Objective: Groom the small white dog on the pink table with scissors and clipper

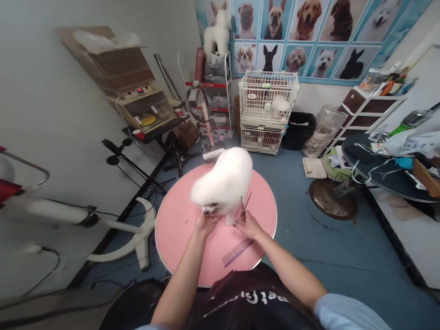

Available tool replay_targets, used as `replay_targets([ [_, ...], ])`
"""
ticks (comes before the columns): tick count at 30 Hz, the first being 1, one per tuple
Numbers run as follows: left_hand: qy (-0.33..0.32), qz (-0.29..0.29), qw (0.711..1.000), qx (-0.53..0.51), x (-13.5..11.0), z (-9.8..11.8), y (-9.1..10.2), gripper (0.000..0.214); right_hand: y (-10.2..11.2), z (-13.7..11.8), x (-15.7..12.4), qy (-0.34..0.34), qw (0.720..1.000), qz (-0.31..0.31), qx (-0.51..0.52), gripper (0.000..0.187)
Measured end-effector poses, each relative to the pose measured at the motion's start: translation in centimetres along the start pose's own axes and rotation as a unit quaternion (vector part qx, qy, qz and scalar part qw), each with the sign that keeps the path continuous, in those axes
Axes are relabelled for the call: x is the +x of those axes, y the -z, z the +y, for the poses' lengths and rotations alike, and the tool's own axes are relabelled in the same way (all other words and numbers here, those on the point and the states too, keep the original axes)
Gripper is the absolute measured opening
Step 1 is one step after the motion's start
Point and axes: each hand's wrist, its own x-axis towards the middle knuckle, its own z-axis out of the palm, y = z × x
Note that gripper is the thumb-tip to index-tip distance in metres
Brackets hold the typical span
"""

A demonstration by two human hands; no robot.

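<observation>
A fluffy white dog (226,177) stands on the round pink grooming table (173,231), its head lowered toward the near left side. My left hand (205,224) is closed at the dog's muzzle, holding it from below; the fingertips are partly hidden. In my right hand (250,225) is a pair of scissors (243,205), with open blades pointing up and away beside the dog's front leg. A purple-backed comb (234,253) lies on the tabletop, just nearer to me than my right hand.
Wire cages (268,101) with a white animal inside stand against the back wall beside a black bin (297,132). A dark side table (369,162) is cluttered at right. At left are a dryer's white stand (140,239) and a cabinet (145,110). Cables cross the floor.
</observation>
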Motion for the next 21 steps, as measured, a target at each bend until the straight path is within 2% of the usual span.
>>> replay_targets([
  [6,-0.014,0.016,1.0,0.005,-1.1,0.7,0.4,0.014,-1.2,-1.3,-0.2,0.002,1.0,0.012,0.0,0.021],
  [10,-0.026,0.021,0.999,-0.007,-1.5,0.9,0.6,0.016,-1.7,-1.3,-0.2,0.009,1.0,0.013,0.006,0.026],
  [15,-0.018,0.045,0.999,-0.012,-1.8,1.2,0.6,0.015,-2.6,-1.2,-0.4,0.012,0.999,0.041,0.022,0.026],
  [21,-0.017,0.033,0.999,0.006,-2.4,1.4,0.7,0.015,-3.5,-1.8,-0.9,-0.018,0.998,0.047,0.048,0.025],
])
